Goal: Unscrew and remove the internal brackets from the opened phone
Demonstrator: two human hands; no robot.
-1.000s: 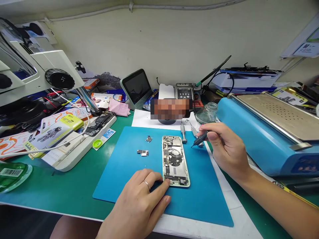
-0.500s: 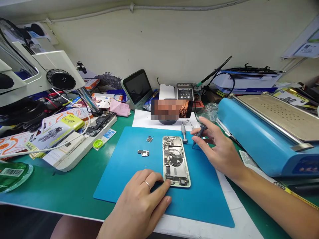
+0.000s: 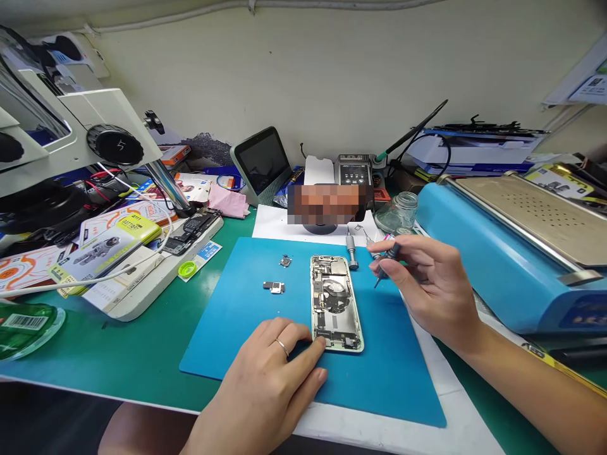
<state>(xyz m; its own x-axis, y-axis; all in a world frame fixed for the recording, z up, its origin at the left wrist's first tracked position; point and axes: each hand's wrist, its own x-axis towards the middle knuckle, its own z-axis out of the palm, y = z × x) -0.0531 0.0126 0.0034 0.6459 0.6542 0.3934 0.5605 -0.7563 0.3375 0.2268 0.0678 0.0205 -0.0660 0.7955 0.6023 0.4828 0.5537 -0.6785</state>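
Note:
An opened phone housing with its inner parts exposed lies face up on a blue mat. My left hand rests at its lower left corner, the fingers stretched out and the index fingertip touching the edge. Between thumb and fingers, my right hand holds a small dark screwdriver, tip pointing down, just above the mat to the right of the phone. Two small phone parts lie left of the housing: a circuit piece and a board piece.
Another screwdriver lies beyond the phone. Behind it are a propped screen, blurred out, and a glass jar. A blue machine stands at right. At left are a microscope stand, boxes and a bottle cap.
My right hand has shifted slightly right with the screwdriver and turned, its fingers now more curled around the handle. My left hand stays at the phone's corner. The view has tilted a little.

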